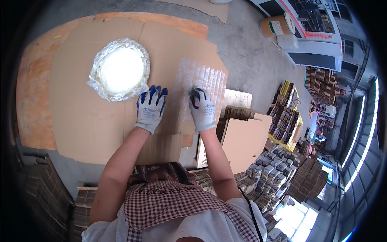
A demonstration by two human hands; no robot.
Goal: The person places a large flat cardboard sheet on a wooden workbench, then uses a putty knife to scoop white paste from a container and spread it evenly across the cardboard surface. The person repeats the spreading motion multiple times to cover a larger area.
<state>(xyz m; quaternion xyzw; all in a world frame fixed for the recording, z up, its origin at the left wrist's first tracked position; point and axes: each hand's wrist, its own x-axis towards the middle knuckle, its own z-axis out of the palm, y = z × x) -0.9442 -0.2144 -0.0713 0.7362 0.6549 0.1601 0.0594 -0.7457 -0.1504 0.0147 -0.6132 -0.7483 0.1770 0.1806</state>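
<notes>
My left hand (150, 108), in a white and blue work glove, lies with its fingers stretched out on the brown cardboard (92, 125). Its fingertips are at the lower right edge of a bright white round object (122, 70) with clear plastic wrap (108, 95) bunched around its rim. On the right, a flat sheet of clear bubble wrap (211, 78) lies over the cardboard's edge. My right hand (202, 107), gloved the same way, rests on this sheet with fingers curled in. Something dark shows at its fingertips, too small to name.
Under the cardboard is a wooden board (34, 97). Folded cardboard boxes (246, 139) stand beside my right forearm. Bundled stacks of cardboard (282, 117) fill the floor to the right. A brown drum (278, 25) and a white machine (314, 44) stand at the far right.
</notes>
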